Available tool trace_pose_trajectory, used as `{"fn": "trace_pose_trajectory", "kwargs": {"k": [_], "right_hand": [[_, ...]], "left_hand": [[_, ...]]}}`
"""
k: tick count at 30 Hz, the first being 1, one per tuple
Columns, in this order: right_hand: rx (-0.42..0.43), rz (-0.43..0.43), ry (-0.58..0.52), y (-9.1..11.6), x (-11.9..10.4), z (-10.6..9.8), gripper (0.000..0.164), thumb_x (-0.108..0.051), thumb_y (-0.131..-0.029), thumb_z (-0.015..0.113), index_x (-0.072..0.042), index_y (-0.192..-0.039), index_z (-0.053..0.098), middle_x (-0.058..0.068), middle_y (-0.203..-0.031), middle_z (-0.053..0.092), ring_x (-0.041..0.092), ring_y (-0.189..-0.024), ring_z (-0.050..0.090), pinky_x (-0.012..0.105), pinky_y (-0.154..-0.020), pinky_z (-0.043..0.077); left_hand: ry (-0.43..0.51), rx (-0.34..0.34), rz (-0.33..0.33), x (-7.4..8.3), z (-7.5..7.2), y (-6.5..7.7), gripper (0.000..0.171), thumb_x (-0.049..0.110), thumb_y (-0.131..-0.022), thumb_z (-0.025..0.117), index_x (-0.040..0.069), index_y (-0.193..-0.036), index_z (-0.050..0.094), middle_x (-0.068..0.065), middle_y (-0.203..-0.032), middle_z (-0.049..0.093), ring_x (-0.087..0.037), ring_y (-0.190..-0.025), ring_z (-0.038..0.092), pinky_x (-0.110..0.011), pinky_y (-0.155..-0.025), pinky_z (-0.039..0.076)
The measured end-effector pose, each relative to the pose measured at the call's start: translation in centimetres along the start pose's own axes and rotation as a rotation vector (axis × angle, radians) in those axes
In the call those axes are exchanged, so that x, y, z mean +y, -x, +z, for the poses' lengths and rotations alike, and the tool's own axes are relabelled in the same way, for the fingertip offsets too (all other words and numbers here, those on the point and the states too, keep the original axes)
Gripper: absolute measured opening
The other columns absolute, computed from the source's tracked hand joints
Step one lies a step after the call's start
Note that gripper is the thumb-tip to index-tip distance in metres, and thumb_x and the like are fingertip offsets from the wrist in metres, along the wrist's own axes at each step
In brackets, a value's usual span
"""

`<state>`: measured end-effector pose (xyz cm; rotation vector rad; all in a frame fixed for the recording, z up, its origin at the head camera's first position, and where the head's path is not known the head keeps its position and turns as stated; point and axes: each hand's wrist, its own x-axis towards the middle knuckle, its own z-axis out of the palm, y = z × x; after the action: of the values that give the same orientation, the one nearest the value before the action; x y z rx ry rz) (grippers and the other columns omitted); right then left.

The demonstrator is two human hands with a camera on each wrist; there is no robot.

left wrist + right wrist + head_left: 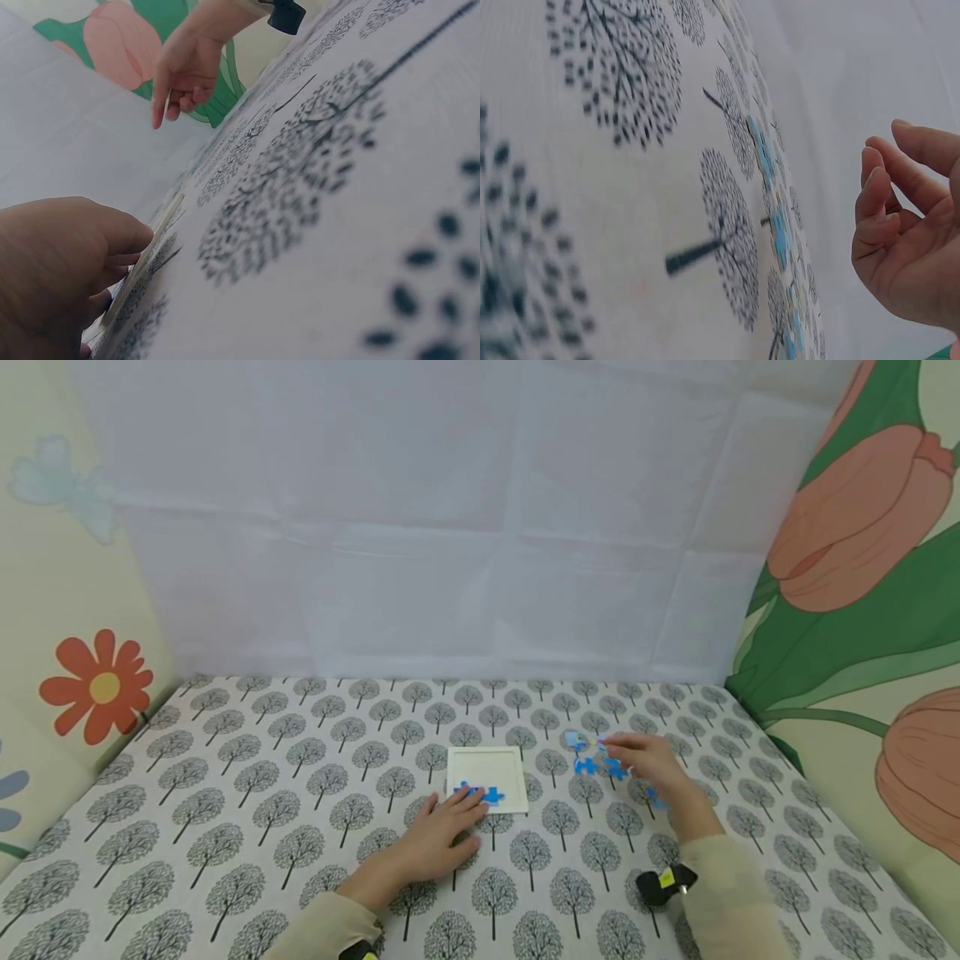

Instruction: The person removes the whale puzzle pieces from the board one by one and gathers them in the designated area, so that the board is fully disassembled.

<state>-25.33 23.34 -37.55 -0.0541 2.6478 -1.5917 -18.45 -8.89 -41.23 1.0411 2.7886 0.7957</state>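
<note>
A square white puzzle tray [483, 765] lies on the cloth, with blue puzzle pieces [492, 795] along its near edge. My left hand [441, 839] rests over the tray's near left corner, fingers extended and touching it. In the left wrist view, the left thumb [124, 231] lies by the tray's edge [154, 240]. To the right, my right hand [648, 762] is raised over loose blue pieces [586, 766]. Seen from the left wrist, the right fingers pinch a thin pale puzzle piece [167, 103] edge-on; its face is mostly hidden.
Another loose piece [575, 740] lies farther back, and one more [657, 798] is under the right wrist. Tree-printed cloth [300, 793] covers the table. A white sheet [420, 527] hangs behind, with flower-patterned panels [847, 635] on both sides.
</note>
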Motion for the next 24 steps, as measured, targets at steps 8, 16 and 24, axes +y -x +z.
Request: {"fn": "trace_pose_trajectory", "kwargs": {"k": [8, 16, 24], "right_hand": [[-0.046, -0.038, 0.010, -0.2, -1.1, 2.2, 0.036, -0.030, -0.081, 0.060, -0.003, -0.106, 0.061, 0.006, -0.095, 0.058, 0.019, -0.074, 0.052, 0.036, -0.063, 0.043], [-0.140, -0.086, -0.076, -0.4, -2.3, 5.5, 0.030, -0.026, -0.082, 0.060, -0.005, -0.103, 0.063, 0.004, -0.088, 0.058, 0.018, -0.068, 0.050, 0.028, -0.057, 0.041], [-0.199, -0.079, -0.023, -0.8, -3.4, 8.5, 0.026, -0.014, -0.084, 0.057, 0.001, -0.104, 0.061, 0.004, -0.085, 0.058, 0.019, -0.063, 0.049, 0.030, -0.053, 0.040]], "left_hand": [[-0.022, 0.034, -0.013, -0.2, -0.1, 0.0, 0.044, 0.023, -0.087, 0.048, 0.003, -0.126, 0.044, -0.014, -0.136, 0.029, -0.031, -0.125, 0.018, -0.058, -0.093, 0.007], [-0.035, 0.090, -0.062, -0.8, -0.4, 0.1, 0.047, 0.025, -0.086, 0.052, 0.002, -0.126, 0.044, -0.015, -0.135, 0.029, -0.031, -0.125, 0.019, -0.058, -0.093, 0.007], [-0.083, 0.106, -0.113, -1.0, -0.4, 0.1, 0.047, 0.027, -0.082, 0.056, 0.007, -0.124, 0.048, -0.010, -0.134, 0.034, -0.028, -0.124, 0.023, -0.059, -0.093, 0.008]]}}
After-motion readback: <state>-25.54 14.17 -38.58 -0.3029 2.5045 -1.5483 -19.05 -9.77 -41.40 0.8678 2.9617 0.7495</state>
